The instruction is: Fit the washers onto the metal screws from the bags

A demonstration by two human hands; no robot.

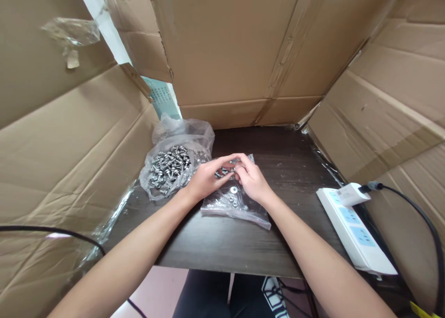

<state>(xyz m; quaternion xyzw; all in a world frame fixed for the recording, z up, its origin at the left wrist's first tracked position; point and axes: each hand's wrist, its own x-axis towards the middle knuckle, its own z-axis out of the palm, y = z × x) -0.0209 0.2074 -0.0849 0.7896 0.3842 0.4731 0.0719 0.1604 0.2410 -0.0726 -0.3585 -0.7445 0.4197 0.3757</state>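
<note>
My left hand point(207, 177) and my right hand point(251, 179) meet fingertip to fingertip over a flat clear plastic bag point(232, 206) on the dark wooden table point(278, 169). Between the fingertips sits a small metal screw point(225, 171); which hand grips it is hard to tell. Loose washers point(234, 189) and small metal parts lie on the flat bag under my hands. To the left, an open clear bag of metal screws point(170, 167) is heaped on the table, close to my left wrist.
Cardboard sheets wall the table at the left point(69, 137), back point(236, 54) and right point(389, 91). A white power strip point(354, 230) with a plugged-in adapter and black cable point(417, 216) lies at the right edge. Another black cable point(52, 232) crosses the lower left.
</note>
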